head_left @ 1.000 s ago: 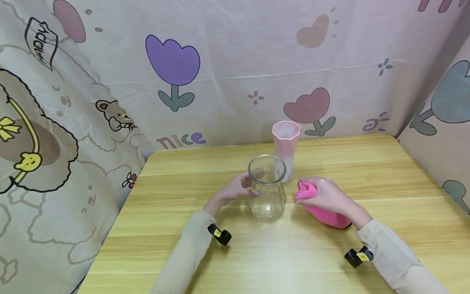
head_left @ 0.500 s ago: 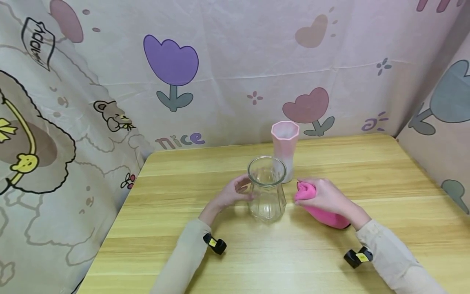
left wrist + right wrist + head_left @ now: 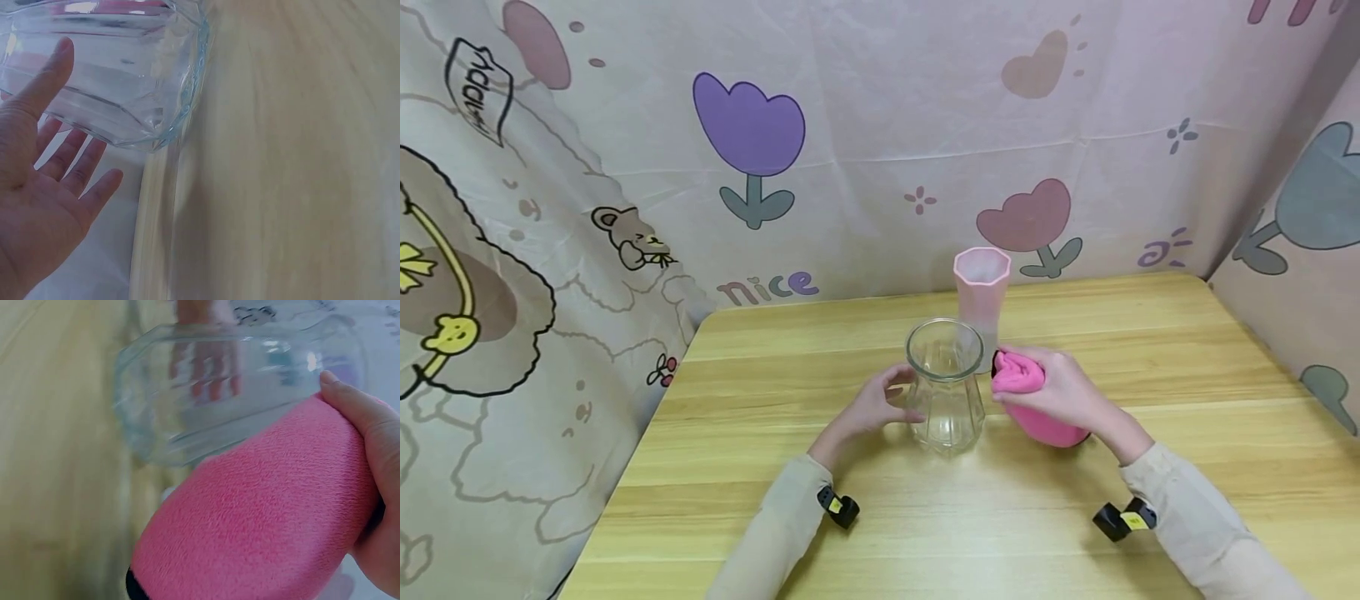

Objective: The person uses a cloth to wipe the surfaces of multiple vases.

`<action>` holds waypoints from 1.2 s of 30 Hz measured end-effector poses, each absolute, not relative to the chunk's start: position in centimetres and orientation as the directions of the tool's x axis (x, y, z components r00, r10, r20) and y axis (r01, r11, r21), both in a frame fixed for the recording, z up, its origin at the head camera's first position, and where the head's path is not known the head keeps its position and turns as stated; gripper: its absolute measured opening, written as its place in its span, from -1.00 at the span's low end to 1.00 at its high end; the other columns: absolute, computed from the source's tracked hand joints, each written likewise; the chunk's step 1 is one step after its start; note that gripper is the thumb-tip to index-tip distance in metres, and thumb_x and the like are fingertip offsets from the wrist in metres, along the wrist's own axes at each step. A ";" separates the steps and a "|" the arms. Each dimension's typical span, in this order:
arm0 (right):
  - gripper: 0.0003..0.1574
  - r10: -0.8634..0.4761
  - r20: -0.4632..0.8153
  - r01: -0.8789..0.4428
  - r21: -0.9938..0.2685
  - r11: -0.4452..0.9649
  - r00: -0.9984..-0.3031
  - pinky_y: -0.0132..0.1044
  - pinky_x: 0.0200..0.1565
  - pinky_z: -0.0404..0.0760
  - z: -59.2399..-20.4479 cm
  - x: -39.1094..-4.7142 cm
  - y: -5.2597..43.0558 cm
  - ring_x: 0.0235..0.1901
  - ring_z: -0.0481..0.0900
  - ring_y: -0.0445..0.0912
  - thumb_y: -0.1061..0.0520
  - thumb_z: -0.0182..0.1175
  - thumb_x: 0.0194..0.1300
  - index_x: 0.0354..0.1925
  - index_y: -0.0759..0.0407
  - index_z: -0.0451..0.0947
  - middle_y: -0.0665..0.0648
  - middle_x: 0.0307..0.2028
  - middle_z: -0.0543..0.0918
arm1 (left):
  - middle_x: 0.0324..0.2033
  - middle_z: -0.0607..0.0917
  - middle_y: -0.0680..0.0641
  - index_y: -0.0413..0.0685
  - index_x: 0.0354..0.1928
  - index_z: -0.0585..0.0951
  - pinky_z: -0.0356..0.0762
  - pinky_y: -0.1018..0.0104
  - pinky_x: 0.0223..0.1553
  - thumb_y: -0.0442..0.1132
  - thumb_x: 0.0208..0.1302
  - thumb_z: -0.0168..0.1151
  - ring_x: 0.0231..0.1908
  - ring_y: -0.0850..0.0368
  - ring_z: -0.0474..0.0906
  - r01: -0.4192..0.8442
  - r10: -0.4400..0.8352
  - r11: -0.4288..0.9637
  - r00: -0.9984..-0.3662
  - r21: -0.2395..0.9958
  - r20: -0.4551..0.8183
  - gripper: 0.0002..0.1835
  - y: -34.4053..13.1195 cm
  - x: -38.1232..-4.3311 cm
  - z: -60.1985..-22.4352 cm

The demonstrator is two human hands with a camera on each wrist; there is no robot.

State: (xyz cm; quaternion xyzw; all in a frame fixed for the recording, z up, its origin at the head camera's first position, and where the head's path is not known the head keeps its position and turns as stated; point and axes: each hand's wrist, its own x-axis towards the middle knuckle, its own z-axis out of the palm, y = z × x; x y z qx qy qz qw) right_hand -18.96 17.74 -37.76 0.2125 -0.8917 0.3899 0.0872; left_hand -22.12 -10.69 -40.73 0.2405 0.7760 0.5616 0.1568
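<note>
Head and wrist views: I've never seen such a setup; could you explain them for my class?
There is no machine, only someone working bare-handed. The wide picture comes from a camera worn on the head; the two close ones come from wrist cameras. On the wooden table stand a clear glass jar and, behind it, a pink-and-white vase. The right hand grips a bunched pink cloth. The left hand is at the jar's side, thumb and fingers apart; whether it touches is unclear.

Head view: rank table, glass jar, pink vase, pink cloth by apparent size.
1. Table
2. Glass jar
3. Pink vase and pink cloth: too close to rank; jar overlaps vase, right hand hides part of cloth.
</note>
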 end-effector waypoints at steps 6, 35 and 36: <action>-0.14 -0.276 0.414 -0.496 -0.686 0.532 -0.868 0.00 0.03 0.49 -35.1 -18.8 16.6 -0.01 0.51 0.10 0.12 0.46 -0.15 0.16 0.23 0.40 0.26 0.01 0.55 | 0.08 0.42 -0.29 -0.35 0.17 0.31 0.24 -0.02 0.22 -0.48 -0.14 0.38 0.14 -0.18 0.30 0.180 0.555 0.249 -0.832 0.952 0.012 -0.26 -10.8 -22.4 -40.7; -0.37 -0.414 0.330 -0.527 -0.599 0.602 -0.848 -0.31 -0.30 0.60 -39.6 -19.7 15.5 -0.34 0.56 -0.17 -0.08 0.45 -0.17 -0.10 0.12 0.55 -0.02 -0.35 0.63 | 0.07 0.45 -0.16 -0.19 0.17 0.35 0.38 0.14 0.15 -0.41 -0.15 0.44 0.14 -0.05 0.32 0.195 0.562 0.245 -0.827 0.950 0.025 -0.26 -11.0 -23.9 -43.1; -0.33 -0.430 0.328 -0.540 -0.567 0.623 -0.841 -0.30 -0.29 0.60 -39.9 -19.7 15.6 -0.34 0.57 -0.16 -0.09 0.45 -0.18 -0.07 0.13 0.54 0.00 -0.33 0.63 | 0.06 0.46 -0.13 -0.16 0.17 0.36 0.39 0.16 0.14 -0.40 -0.16 0.44 0.13 -0.03 0.33 0.202 0.556 0.249 -0.830 0.947 0.031 -0.25 -11.0 -24.1 -43.4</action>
